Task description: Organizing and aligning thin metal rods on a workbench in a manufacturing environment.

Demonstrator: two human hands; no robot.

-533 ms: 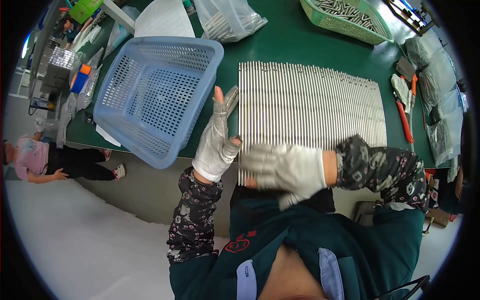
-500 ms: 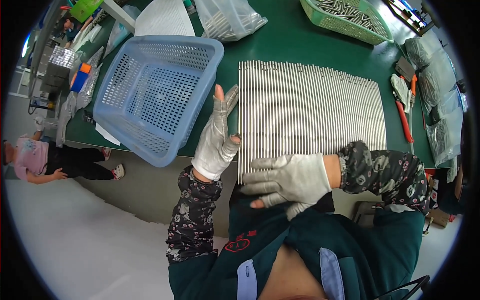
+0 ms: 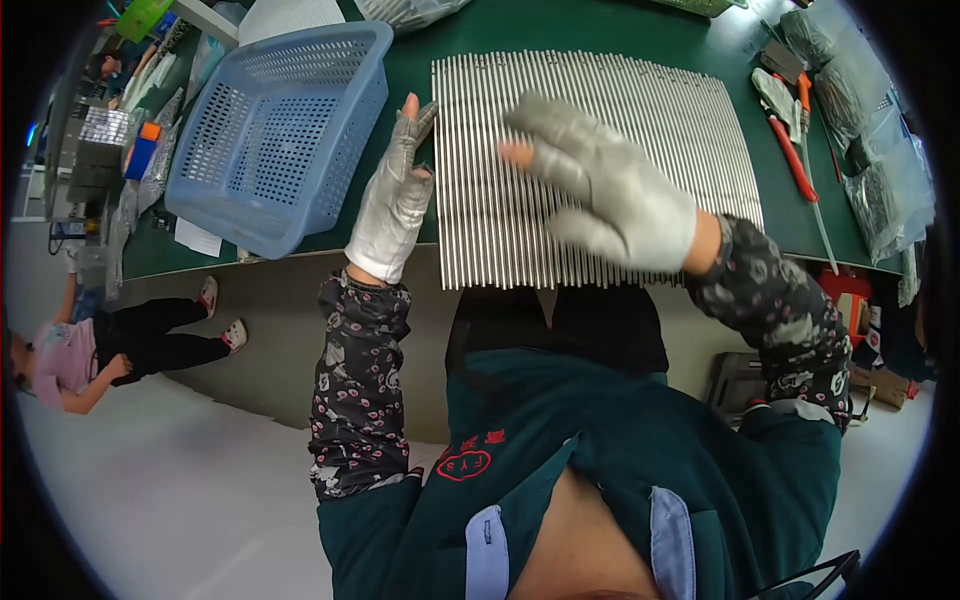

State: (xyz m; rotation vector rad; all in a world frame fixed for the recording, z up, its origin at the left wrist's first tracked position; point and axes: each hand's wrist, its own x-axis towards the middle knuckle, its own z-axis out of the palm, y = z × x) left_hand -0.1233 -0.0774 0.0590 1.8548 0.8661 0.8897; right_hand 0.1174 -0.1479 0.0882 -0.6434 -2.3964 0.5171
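A broad row of thin, silvery metal rods lies side by side on the green table, their near ends sticking out past its front edge. My left hand, in a pale glove with some fingertips bare, stands on edge beside the row's left side, fingers stretched out. Whether it touches the outermost rod I cannot tell. Over the middle of the row is my right hand, gloved the same way, palm down with the fingers extended and slightly blurred. No object shows in either hand.
Left of the rods sits a blue perforated basket. A clear bag and a light green basket are at the far side. Red-handled tools and filled plastic bags lie right. Another person is at far left.
My right hand has moved from the near ends of the rods up over their middle. The left hand stays along the left side. The whole view has shifted.
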